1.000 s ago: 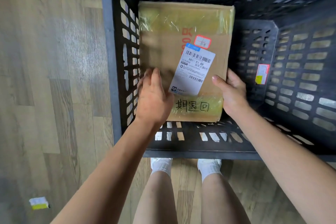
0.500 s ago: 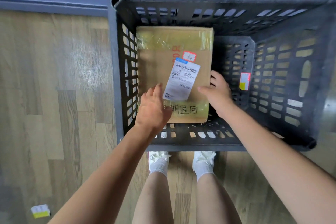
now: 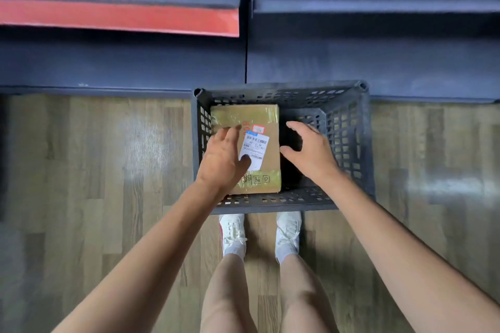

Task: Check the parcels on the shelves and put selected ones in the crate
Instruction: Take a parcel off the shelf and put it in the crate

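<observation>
Looking down: a person stands over a dark slatted crate [image 3: 349, 143] on the wooden floor [image 3: 108, 170], and both hands are over it.
Parcel: a brown cardboard parcel [image 3: 259, 116] lies flat in the left half of the crate, close to its left wall, glossy tape across both ends.
Labels: a white shipping label [image 3: 255, 150] with barcodes sits tilted on the parcel's top, a small red-edged sticker [image 3: 258, 129] just above it, handwriting on the near strip of tape.
Left hand: the left hand [image 3: 224, 159] hovers over the parcel's left side, fingers spread and straight, thumb overlapping the label's lower corner; whether it actually touches the cardboard, I cannot tell.
Right hand: the right hand [image 3: 311, 151] is over the crate's right half, just beside the parcel's right edge, fingers loosely curved, thumb pointing at the parcel, gripping nothing.
Feet: white shoes [image 3: 232, 232] stand right against the crate's near wall.
Backdrop: dark blue shelving [image 3: 378, 48] runs behind the crate, with a red strip [image 3: 121, 17] at upper left.
</observation>
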Available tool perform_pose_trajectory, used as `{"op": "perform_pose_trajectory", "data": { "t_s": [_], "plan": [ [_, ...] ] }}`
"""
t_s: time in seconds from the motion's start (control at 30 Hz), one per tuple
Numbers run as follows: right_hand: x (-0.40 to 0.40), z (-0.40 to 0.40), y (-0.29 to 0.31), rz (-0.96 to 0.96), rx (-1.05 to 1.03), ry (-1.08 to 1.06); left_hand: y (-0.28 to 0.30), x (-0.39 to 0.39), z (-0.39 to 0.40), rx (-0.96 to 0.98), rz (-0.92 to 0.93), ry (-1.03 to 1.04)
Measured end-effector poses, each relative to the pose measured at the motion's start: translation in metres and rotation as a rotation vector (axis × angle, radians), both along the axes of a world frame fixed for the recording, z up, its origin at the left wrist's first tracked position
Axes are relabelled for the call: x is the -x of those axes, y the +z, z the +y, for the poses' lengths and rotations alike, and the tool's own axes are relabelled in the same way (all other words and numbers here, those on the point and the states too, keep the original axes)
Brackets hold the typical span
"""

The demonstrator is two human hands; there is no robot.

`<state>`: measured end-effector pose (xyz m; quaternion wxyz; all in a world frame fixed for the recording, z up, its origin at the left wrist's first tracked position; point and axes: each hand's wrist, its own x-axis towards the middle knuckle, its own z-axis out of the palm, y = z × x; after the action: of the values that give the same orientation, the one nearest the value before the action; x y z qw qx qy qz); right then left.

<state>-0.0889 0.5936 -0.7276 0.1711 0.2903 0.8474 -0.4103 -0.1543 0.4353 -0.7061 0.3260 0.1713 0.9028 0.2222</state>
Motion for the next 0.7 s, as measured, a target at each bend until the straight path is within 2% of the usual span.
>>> {"op": "perform_pose_trajectory", "data": {
  "t_s": [0.23, 0.7],
  "plan": [
    [-0.014, 0.010, 0.152, 0.102, -0.048, 0.055, 0.124, -0.014, 0.003, -0.162, 0.110, 0.024],
    [-0.010, 0.006, 0.381, 0.583, -0.344, 0.167, 0.337, 0.007, -0.014, -0.461, 0.633, 0.079]
  ]
}}
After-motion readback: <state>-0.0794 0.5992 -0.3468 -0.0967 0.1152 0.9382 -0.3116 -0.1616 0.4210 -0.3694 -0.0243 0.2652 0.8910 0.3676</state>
